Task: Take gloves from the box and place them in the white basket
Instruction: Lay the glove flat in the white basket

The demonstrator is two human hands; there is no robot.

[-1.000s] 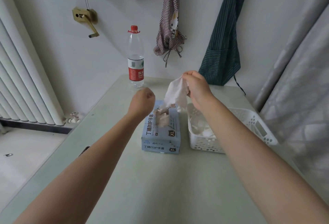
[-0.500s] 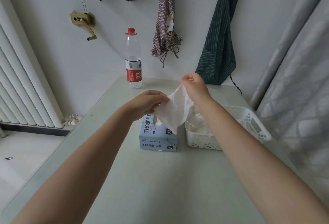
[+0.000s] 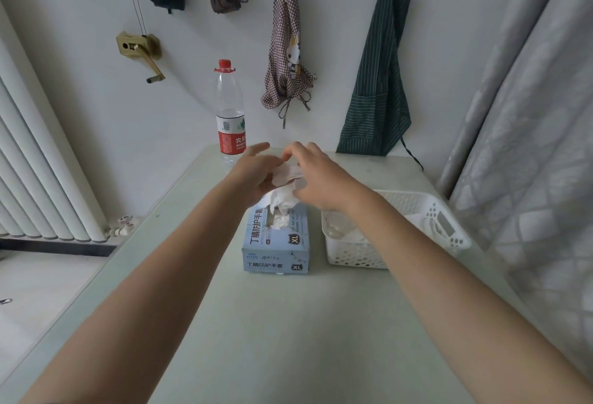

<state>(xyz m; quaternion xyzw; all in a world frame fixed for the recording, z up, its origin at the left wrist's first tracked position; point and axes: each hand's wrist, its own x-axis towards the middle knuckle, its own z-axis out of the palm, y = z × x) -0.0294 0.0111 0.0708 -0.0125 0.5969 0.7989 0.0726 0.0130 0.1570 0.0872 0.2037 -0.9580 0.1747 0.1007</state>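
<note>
Since the earlier frame, both hands have closed together above the pale blue cardboard glove box [image 3: 276, 236], bunching the thin white glove [image 3: 284, 190]. Left hand [image 3: 256, 175] cups it, forefinger extended; right hand [image 3: 316, 178] pinches its upper edge. The glove hangs over the box slot, beside the white perforated plastic basket [image 3: 449, 230]. Risk: trailing material may drag further gloves out of the slot.

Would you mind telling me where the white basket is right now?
In the head view the white basket sits on the table, right of the glove box and beneath the right forearm.
</note>
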